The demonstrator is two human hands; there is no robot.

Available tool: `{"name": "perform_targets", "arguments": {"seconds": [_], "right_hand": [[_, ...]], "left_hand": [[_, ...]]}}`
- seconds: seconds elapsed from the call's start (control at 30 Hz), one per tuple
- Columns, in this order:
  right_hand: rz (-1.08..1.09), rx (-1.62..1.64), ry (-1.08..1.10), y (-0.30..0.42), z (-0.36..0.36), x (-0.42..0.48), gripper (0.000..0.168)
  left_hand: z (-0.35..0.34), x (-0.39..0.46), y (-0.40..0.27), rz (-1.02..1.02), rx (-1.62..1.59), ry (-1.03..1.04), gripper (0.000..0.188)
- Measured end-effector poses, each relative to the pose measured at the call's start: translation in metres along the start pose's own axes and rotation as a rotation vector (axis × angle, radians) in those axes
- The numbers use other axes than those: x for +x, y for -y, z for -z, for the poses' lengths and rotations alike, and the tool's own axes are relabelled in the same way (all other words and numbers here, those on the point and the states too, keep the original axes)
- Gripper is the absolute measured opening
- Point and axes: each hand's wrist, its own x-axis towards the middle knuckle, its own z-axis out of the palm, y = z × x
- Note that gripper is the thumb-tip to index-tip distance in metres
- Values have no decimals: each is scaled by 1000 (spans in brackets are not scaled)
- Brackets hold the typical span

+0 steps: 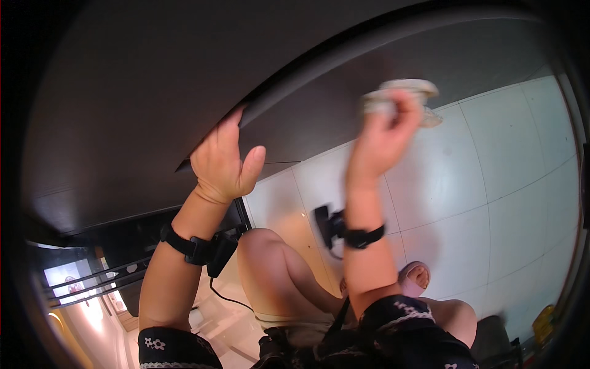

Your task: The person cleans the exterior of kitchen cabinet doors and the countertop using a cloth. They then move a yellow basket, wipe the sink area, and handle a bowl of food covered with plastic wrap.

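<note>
My left hand (222,161) reaches up to a dark cabinet-like panel (129,101), its fingertips tucked at the panel's lower edge and hidden there, the thumb held apart. It shows nothing in its grasp. To the right, my right hand (389,124), blurred, grips a whitish folded cloth (412,87) against or close in front of a lower dark surface (313,110); whether the cloth touches it I cannot tell. Both forearms wear black straps with small black devices.
Pale floor tiles (442,184) stretch below and to the right. My bent knees and a slippered foot (415,276) are near. Black metal rails (92,281) stand at lower left, a dark chair-like object (495,341) and a yellow item (545,323) at lower right.
</note>
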Motion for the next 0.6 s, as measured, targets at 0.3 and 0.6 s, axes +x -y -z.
{"name": "perform_targets", "arguments": {"seconds": [0.3, 0.6], "right_hand": [[395, -267, 928, -88, 18, -141, 8], [-171, -538, -6, -110, 104, 59, 24]], "left_hand": [[-8, -6, 1, 38, -6, 84, 61], [-1, -6, 1, 15, -50, 7, 59]]}}
